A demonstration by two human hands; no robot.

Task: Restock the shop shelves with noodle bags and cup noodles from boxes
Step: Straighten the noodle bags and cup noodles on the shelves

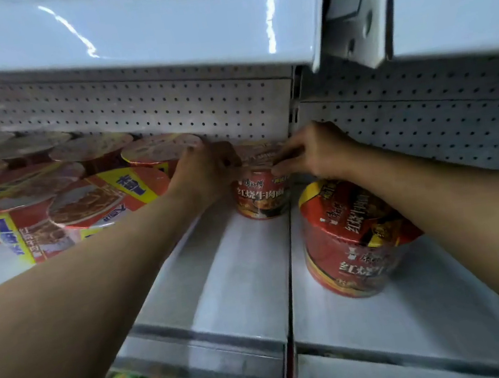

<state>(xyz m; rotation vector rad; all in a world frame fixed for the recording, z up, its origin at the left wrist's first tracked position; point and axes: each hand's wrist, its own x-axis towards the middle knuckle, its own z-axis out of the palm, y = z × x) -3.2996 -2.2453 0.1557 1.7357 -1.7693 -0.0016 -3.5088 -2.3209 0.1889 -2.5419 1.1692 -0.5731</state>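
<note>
Placing step: my left hand (204, 171) and right hand (310, 152) both grip the rim of a red printed cup-noodle tub (261, 193), seated at the back of the white metal shelf (238, 285) against the pegboard. Another red tub (348, 239) stands just right. Next, I judge: release, fetch another, fill forward.

Bare shelf (240, 272) lane between cup-noodle rows (97, 199) left, stacked cups (350, 239) right — upper shelf (127, 43) perhaps low overhead.
</note>
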